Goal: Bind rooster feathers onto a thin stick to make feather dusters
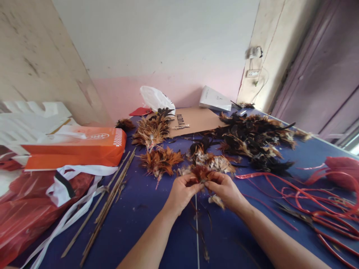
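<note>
Between my two hands is a small bunch of brown feathers [201, 172], held over the middle of the blue table. My left hand [181, 188] pinches it from the left with thumb and fingers. From the right, my right hand [223, 188] pinches the same bunch, the two thumbs almost touching. Just beyond lie loose pale and dark feathers [218, 163]. A tied bundle of orange-brown feathers [162, 160] rests to the left, with a larger feather bundle [153, 132] behind it. One pale feather [216, 201] lies below my right hand.
A big heap of dark feathers [255, 136] covers the right rear. Red plastic ribbon [297, 190] and red-handled scissors [311, 220] lie at right. Thin sticks [112, 205], an orange bag [75, 149] and a red plastic bag [42, 209] are left. Behind is a cardboard sheet [196, 119].
</note>
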`<state>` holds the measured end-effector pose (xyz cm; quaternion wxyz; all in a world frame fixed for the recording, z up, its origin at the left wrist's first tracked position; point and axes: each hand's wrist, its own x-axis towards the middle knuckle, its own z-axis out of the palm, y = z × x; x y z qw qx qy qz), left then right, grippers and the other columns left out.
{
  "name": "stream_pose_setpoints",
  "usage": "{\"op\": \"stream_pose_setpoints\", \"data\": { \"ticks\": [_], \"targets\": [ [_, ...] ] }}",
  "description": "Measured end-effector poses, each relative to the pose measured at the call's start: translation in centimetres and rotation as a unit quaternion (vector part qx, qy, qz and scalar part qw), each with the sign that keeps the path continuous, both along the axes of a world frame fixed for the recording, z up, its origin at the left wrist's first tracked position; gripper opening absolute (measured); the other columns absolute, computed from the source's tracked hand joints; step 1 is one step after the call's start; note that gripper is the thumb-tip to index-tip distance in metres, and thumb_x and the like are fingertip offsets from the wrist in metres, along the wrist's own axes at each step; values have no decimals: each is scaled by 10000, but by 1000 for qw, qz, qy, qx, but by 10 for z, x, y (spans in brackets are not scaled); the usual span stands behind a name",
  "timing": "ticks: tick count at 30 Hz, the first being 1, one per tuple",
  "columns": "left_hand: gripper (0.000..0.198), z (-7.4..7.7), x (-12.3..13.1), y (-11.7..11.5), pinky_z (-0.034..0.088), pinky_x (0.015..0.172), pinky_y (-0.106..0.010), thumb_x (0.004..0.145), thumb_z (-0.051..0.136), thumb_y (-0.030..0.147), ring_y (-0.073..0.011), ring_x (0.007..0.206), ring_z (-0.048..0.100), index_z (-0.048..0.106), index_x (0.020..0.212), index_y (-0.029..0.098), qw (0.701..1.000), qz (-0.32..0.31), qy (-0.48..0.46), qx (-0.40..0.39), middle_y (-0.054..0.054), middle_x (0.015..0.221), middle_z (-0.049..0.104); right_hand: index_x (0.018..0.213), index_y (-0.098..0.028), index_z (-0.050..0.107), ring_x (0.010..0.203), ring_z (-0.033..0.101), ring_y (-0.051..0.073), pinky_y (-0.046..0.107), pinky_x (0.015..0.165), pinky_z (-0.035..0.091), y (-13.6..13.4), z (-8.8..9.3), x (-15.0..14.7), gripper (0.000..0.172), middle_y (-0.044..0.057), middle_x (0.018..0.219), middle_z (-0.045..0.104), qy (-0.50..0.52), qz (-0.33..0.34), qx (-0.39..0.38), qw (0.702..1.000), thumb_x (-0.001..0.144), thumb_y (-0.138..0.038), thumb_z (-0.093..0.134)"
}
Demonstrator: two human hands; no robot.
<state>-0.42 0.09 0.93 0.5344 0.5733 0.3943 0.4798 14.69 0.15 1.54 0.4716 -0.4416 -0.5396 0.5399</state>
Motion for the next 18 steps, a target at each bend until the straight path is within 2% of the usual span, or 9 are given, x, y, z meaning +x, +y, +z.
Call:
{"op": "stream_pose_setpoints", "data": {
  "ticks": [9, 15, 18],
  "targets": [
    [205, 4, -2, 0, 427, 668, -264, 681, 632, 281, -147, 661, 558, 677, 820, 137, 999, -36, 17, 7, -40, 709, 650, 649, -141, 529, 459, 447, 63, 201, 457, 357, 1, -7, 1, 149, -32, 529, 517, -31, 7, 10, 999, 645, -264, 613],
    [179, 5, -12, 5, 426, 640, -250, 671, 625, 290, -145, 644, 562, 655, 747, 131, 997, 26, 68, 23, -36, 684, 648, 751, -153, 557, 489, 462, 63, 201, 490, 389, 1, -12, -4, 175, -31, 596, 531, -12, 5, 24, 1000, 677, -305, 603],
    [188, 13, -35, 13, 426, 641, -252, 664, 613, 306, -150, 641, 575, 645, 741, 137, 983, 129, 120, 53, -33, 689, 655, 782, -149, 579, 505, 466, 70, 198, 484, 388, 0, -13, -5, 187, -27, 586, 527, -56, 4, 31, 998, 692, -313, 589]
  ]
}}
